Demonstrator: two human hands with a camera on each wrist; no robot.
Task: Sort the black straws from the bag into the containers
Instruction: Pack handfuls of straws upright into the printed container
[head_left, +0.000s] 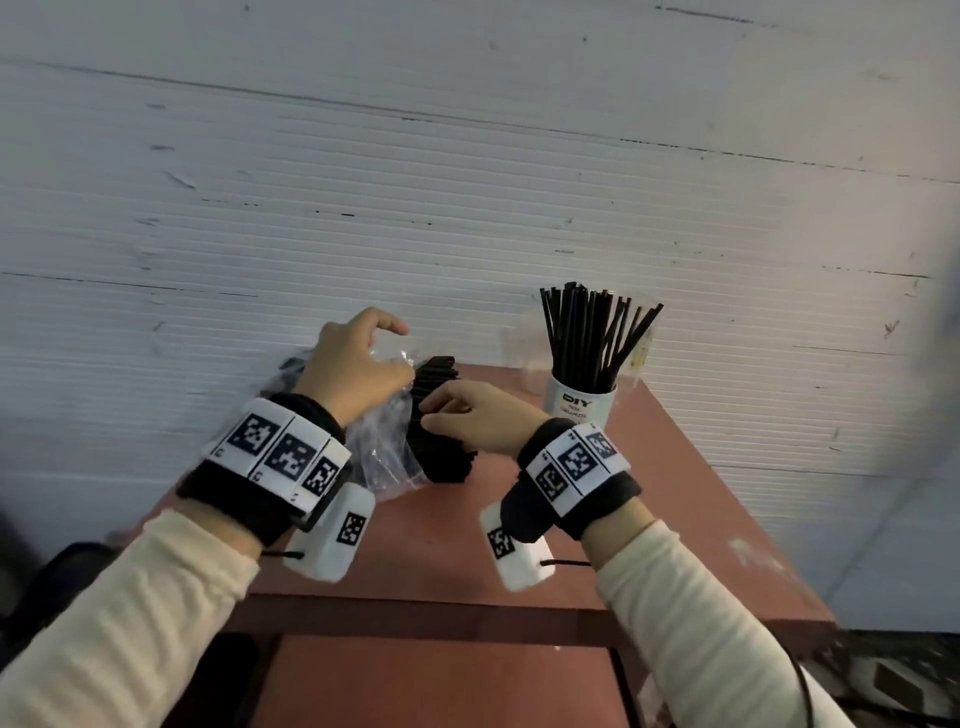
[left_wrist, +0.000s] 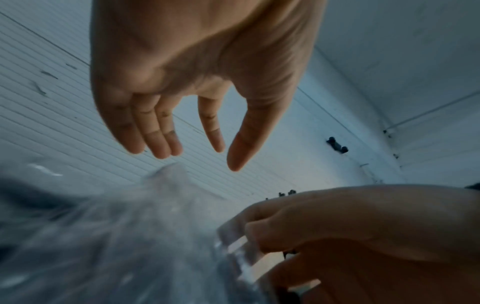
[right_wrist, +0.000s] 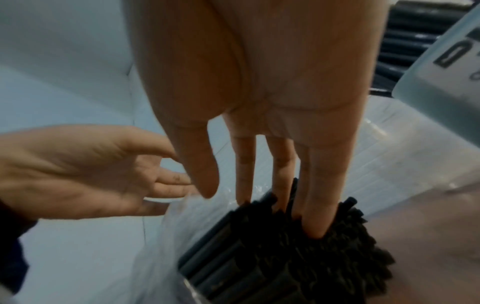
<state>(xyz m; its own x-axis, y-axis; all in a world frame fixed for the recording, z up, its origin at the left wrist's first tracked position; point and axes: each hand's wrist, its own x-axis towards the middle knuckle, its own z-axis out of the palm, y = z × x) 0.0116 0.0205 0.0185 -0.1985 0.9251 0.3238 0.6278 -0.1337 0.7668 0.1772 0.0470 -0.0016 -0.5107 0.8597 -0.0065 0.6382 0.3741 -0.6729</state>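
Note:
A clear plastic bag (head_left: 379, 452) lies on the red-brown table (head_left: 441, 545), and a thick bundle of black straws (head_left: 441, 457) sticks out of its mouth. My right hand (head_left: 467, 415) is on the bundle. In the right wrist view its fingertips (right_wrist: 311, 230) press among the straw ends (right_wrist: 285, 257), fingers straight, thumb apart. My left hand (head_left: 358, 364) hovers over the bag (left_wrist: 130, 226) with relaxed fingers (left_wrist: 166, 144), holding nothing. A white cup (head_left: 579, 410) at the back right holds several upright black straws (head_left: 592, 338).
A white ribbed wall (head_left: 467, 208) rises straight behind the table. The table's right edge (head_left: 727, 493) and front edge (head_left: 441, 603) are close. Something clear and see-through (head_left: 519, 353) stands beside the cup. Bare tabletop lies in front of the bag.

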